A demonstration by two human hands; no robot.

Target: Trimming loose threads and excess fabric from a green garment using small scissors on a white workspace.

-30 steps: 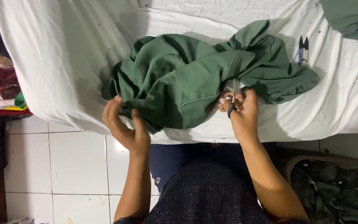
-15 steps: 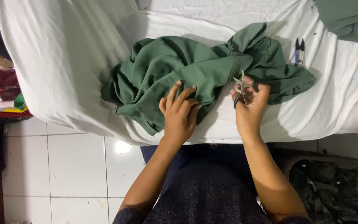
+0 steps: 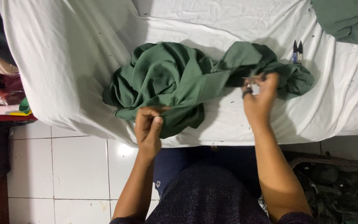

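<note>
1. Since the earlier frame, the left hand (image 3: 149, 124) has been drawn back from the top of the green cloth (image 3: 175, 83) to its near edge, where a fold is pinched.
2. Small snips (image 3: 251, 85) are held closed-fisted in the right hand (image 3: 258, 97), raised over the cloth's right part.
3. The cloth is bunched mid-bench on the white sheet (image 3: 63, 62).
4. Fabric could be nicked if the blades catch a loose fold.
5. A pair of pens (image 3: 297, 50) lies untouched.
</note>
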